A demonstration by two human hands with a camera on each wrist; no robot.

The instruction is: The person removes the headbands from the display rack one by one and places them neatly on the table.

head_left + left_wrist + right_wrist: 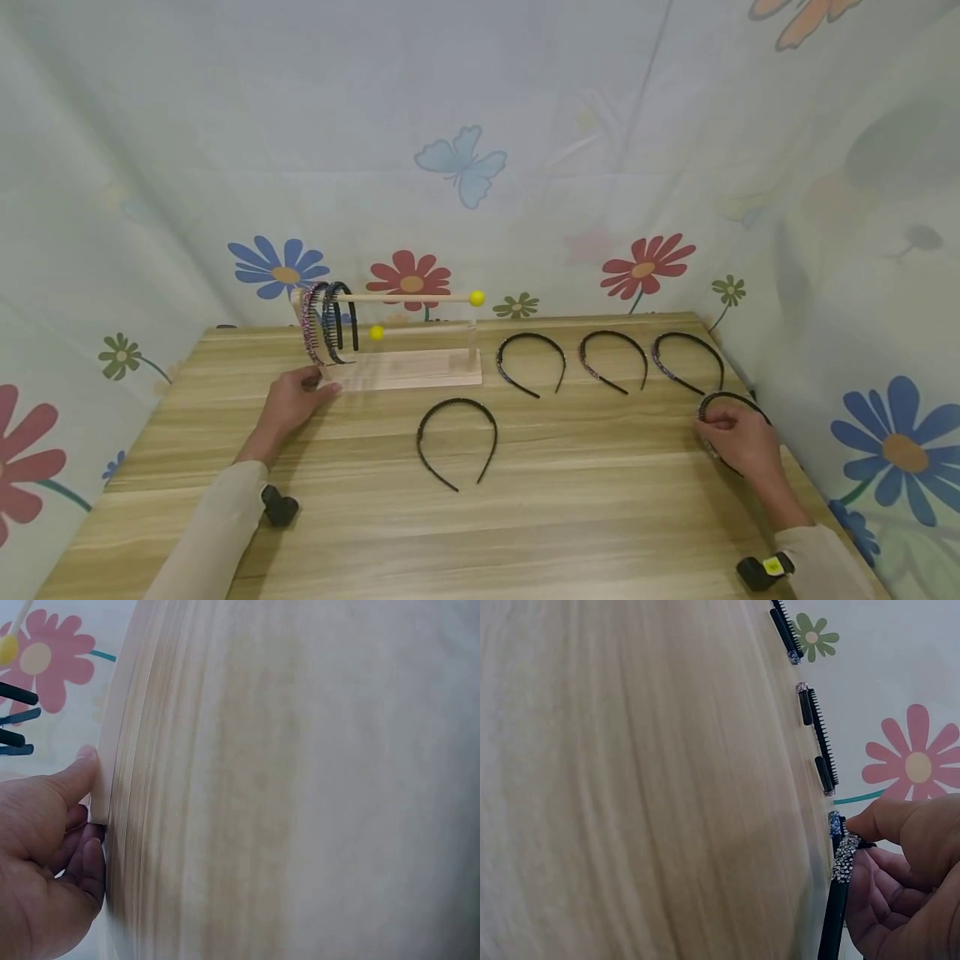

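At the left end of a wooden headband rack (420, 371), my left hand (296, 398) grips the base, its thumb along the top and its fingers curled by the end. A pinkish, jewelled headband (308, 329) and a dark bluish one (328, 321) hang on the rack's upper rod (405, 297). Far to the right, my right hand (744, 442) pinches a black headband (845, 859) by its silver-studded side. That headband is low over the table; the fingers cover part of it, and whether it touches the wood I cannot tell.
Three more headbands lie in a row at the back right, among them one with pinkish stones (589, 364). A black headband (422, 433) lies alone in front of the rack. Yellow balls (477, 298) cap the rods. A flowered cloth (465, 225) hangs behind the table (525, 533).
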